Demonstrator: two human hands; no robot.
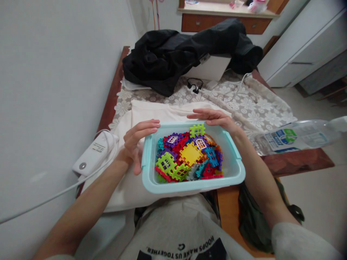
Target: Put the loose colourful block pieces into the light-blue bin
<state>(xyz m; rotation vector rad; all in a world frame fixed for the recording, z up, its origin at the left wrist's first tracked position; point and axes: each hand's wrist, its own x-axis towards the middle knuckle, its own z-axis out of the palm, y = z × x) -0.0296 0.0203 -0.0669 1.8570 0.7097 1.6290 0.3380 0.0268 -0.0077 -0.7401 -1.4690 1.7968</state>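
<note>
A light blue plastic tub (pixel 233 173) rests at the table's near edge, close to my body. It holds several interlocking plastic tiles (pixel 189 155) in yellow, green, purple, red and blue. My left hand (pixel 137 141) curls around the tub's far left corner, fingers over the rim and thumb down the side. Along the far right rim lies my right hand (pixel 214 118), fingers stretched and pressed against it. Both hands grip the tub.
A white cloth (pixel 151 112) lies under the tub on a lace-covered table. A white power adapter (pixel 93 153) with cable sits left. A clear plastic bottle (pixel 295 137) lies right. A black jacket (pixel 187 50) and earphones (pixel 195 85) lie at the back.
</note>
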